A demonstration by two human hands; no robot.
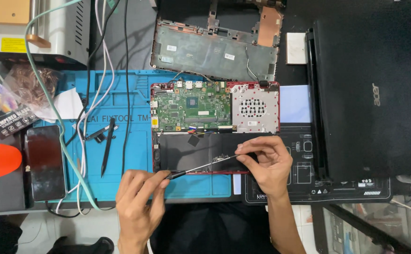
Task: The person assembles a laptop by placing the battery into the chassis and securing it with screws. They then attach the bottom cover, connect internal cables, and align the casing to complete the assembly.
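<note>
An opened red laptop base [274,89] lies on a blue repair mat [120,141], showing a green circuit board [191,106], a perforated silver plate [255,109] and a black battery [186,150]. My left hand [137,200] grips the black handle of a thin screwdriver [201,167]. The shaft slants up to the right over the battery. My right hand [266,162] pinches the shaft near its tip, above the battery's right part.
A grey laptop bottom cover [215,47] lies behind the base. A closed black laptop [375,89] sits at the right. On the mat lie a black pen-like tool [107,146] and cables [92,94]. A dark phone [45,162] rests at the left.
</note>
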